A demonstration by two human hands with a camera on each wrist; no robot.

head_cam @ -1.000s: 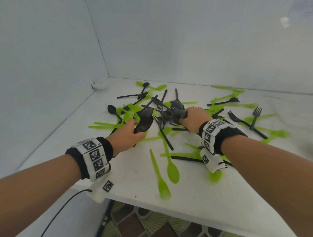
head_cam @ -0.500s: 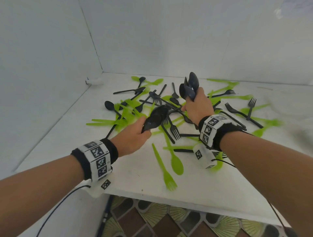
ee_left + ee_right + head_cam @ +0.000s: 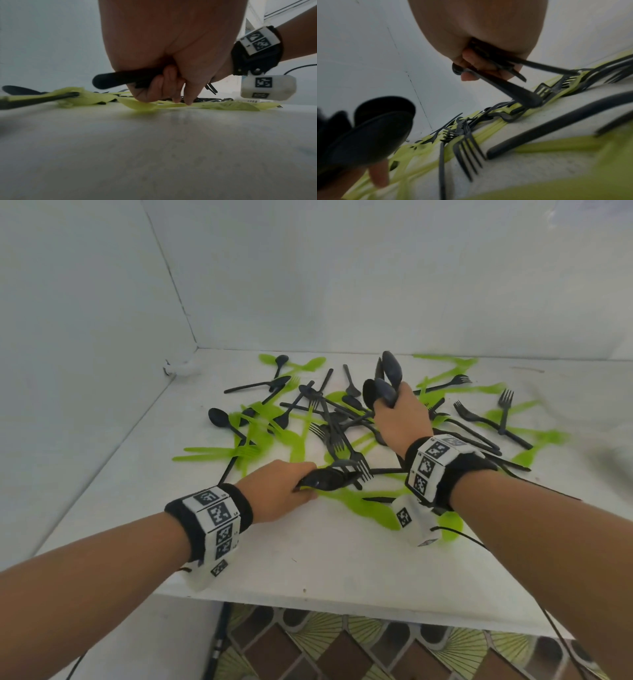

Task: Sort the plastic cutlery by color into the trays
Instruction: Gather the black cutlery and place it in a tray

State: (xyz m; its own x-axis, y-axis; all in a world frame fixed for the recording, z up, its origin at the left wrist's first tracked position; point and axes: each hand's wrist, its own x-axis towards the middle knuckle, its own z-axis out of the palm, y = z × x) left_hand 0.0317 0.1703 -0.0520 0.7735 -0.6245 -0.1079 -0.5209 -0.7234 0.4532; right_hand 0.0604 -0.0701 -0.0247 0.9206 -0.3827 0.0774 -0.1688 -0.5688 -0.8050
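Black and lime-green plastic spoons and forks lie tangled in a pile (image 3: 308,426) on a white table (image 3: 308,559). My left hand (image 3: 284,491) grips a bundle of black spoons (image 3: 329,478), held low near the pile's front edge. In the left wrist view, this hand (image 3: 161,86) curls round black handles (image 3: 120,79) and its fingertips touch green cutlery (image 3: 142,105). My right hand (image 3: 400,419) grips a bunch of black spoons (image 3: 385,386), bowls up, above the pile. The right wrist view shows their black handles (image 3: 513,86) sticking out below the fingers (image 3: 471,63).
White walls close the table on the left and at the back. A small white object (image 3: 178,368) sits in the far-left corner. The table's front edge (image 3: 342,607) runs above a tiled floor (image 3: 342,652). Loose black forks (image 3: 479,419) lie to the right. No tray shows.
My right hand rose out of the pile with its black spoons and stays raised. My left hand drew its spoons forward and lower, towards the table's front.
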